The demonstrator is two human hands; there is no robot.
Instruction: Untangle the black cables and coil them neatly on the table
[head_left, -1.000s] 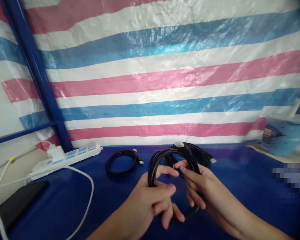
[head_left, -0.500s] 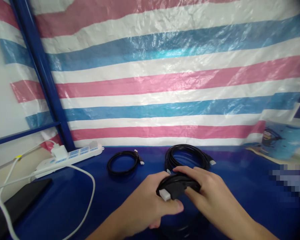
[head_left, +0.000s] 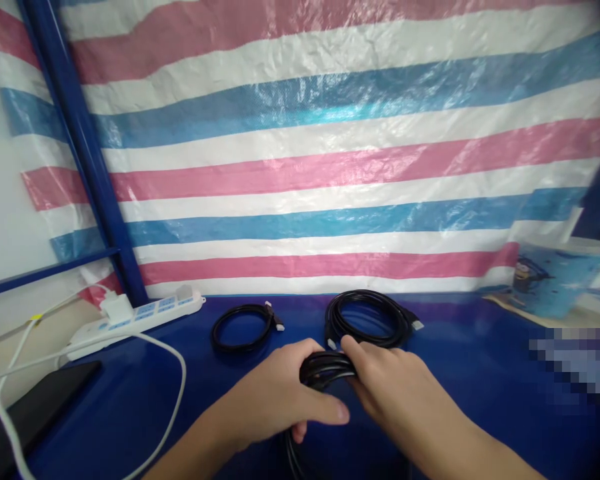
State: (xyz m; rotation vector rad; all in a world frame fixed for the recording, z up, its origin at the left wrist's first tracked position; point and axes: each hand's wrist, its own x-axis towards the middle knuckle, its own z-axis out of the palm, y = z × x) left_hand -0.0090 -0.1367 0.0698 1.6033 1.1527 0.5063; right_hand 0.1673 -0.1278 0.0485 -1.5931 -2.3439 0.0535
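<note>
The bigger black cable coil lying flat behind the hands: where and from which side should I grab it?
Grip the large coil at its near arc, coming from above and pinching across the whole bundle of strands. It lies flat on the blue table, and its plug ends stick out at the right and near left, so the near arc probably lifts cleanest.

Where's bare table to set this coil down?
Free: blue table right of the right hand, short of the blurred patch; also between the white cord and left hand. Crowded: two coiled cables behind the hands.
</note>
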